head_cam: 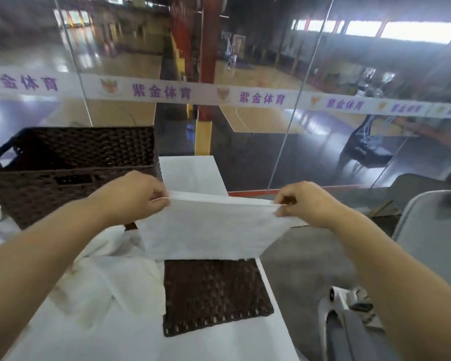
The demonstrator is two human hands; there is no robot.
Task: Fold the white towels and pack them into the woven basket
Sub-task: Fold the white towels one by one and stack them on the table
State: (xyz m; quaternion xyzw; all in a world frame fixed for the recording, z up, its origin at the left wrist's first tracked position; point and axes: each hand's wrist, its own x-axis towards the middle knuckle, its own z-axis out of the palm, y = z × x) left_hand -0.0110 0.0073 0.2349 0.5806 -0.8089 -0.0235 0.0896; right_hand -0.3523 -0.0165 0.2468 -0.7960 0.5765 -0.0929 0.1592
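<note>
A white towel (214, 227) hangs in the air over the table, doubled so its top edge shows two layers. My left hand (133, 196) pinches its upper left corner and my right hand (307, 204) pinches its upper right corner, stretching the edge taut between them. The dark brown woven basket (71, 168) stands at the back left of the table, behind my left hand; what I see of its inside is dark. More white towels (107, 246) lie crumpled on the table below my left forearm.
A flat dark woven lid (214, 295) lies on the white table (219, 345) under the hanging towel. A glass wall with a printed band runs behind the table. A grey chair (432, 230) and a white-grey device (349, 321) sit to the right.
</note>
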